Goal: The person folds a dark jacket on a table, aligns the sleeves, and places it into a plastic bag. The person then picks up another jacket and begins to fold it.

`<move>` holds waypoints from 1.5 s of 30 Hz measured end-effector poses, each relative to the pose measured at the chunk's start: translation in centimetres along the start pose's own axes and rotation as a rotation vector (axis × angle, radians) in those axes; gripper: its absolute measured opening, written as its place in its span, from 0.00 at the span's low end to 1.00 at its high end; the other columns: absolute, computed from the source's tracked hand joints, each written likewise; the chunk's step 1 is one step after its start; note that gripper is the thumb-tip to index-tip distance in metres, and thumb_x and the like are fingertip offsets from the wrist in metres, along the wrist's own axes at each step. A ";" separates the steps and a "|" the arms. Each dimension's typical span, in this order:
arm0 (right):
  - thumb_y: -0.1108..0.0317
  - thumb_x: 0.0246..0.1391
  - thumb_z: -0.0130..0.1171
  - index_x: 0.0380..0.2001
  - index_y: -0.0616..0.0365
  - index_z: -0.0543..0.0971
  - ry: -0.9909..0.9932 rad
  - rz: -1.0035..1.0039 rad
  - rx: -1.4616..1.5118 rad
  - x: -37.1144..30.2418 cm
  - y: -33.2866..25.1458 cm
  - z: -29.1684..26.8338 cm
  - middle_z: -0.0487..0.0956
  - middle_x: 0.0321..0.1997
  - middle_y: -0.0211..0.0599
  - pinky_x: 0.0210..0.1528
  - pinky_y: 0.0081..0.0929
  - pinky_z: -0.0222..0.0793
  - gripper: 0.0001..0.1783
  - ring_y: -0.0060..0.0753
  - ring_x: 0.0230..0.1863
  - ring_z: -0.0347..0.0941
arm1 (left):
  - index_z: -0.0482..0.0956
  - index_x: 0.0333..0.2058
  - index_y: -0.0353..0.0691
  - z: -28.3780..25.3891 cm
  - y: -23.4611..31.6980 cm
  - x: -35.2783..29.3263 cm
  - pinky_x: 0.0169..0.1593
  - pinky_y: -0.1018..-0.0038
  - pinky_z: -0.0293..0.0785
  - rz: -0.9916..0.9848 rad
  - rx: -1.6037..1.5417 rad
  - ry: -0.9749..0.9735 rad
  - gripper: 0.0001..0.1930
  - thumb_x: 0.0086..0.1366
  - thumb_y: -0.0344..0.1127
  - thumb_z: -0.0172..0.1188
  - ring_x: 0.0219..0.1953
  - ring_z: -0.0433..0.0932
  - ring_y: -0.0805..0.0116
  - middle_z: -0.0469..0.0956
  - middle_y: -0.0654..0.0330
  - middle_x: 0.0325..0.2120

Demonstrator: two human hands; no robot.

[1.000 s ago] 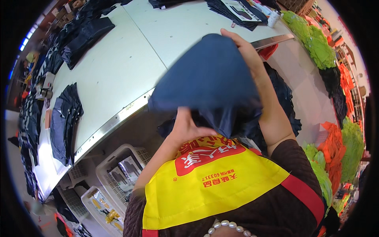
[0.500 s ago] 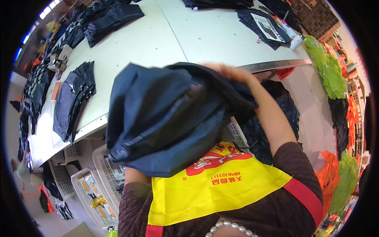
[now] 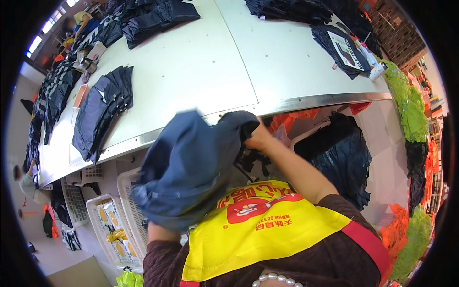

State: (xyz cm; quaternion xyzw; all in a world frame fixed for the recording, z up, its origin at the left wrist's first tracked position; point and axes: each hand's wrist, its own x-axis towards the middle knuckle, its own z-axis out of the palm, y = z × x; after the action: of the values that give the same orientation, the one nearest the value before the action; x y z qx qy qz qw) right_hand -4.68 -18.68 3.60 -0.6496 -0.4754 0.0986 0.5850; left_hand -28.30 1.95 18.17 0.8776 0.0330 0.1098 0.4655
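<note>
From afar, my right hand (image 3: 258, 136) clasps the garment (image 3: 186, 160) at its right edge, apparently sharing the weight with my left hand, whose hidden grip I cannot tell.

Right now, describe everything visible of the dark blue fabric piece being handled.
The dark blue fabric piece looks thin and soft, loosely crumpled into folds and partly blurred. It is bunched up in front of the person, overlapping the metal table edge and the yellow apron in this view; whether it touches either is unclear. The right hand grips a darker, gathered end at its right. The left hand is hidden by the fabric, so its hold cannot be told.
</note>
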 end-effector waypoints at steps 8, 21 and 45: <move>0.69 0.35 0.69 0.42 0.62 0.73 -0.258 -0.321 -0.649 4.5 -19.2 -8.9 0.76 0.37 0.45 0.41 0.29 0.72 0.27 0.43 0.37 0.76 | 0.56 0.58 0.30 -3.7 -0.1 -5.8 0.56 0.65 0.63 -0.195 0.128 0.078 0.47 0.44 0.44 0.72 0.53 0.68 0.53 0.69 0.43 0.49; 0.65 0.40 0.62 0.40 0.64 0.74 -0.534 0.547 -0.617 -3.4 -4.7 -17.3 0.77 0.32 0.56 0.38 0.38 0.69 0.22 0.50 0.36 0.75 | 0.59 0.56 0.30 -1.4 -2.3 -1.7 0.54 0.63 0.65 -0.373 0.162 0.126 0.41 0.49 0.44 0.69 0.50 0.71 0.50 0.71 0.42 0.46; 0.45 0.50 0.55 0.60 0.61 0.60 -0.037 0.166 -0.967 17.7 20.9 -23.6 0.57 0.64 0.56 0.62 0.55 0.45 0.41 0.59 0.65 0.50 | 0.68 0.55 0.42 10.5 -21.9 29.5 0.58 0.49 0.56 -0.394 1.044 0.431 0.26 0.61 0.49 0.52 0.58 0.64 0.53 0.69 0.50 0.53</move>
State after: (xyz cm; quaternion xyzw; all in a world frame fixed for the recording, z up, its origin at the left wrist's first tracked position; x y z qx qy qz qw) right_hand 31.35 -18.61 0.34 -0.8807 -0.4236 -0.0754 0.1980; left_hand 3.74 10.55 -0.80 0.9256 0.3385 0.1663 -0.0328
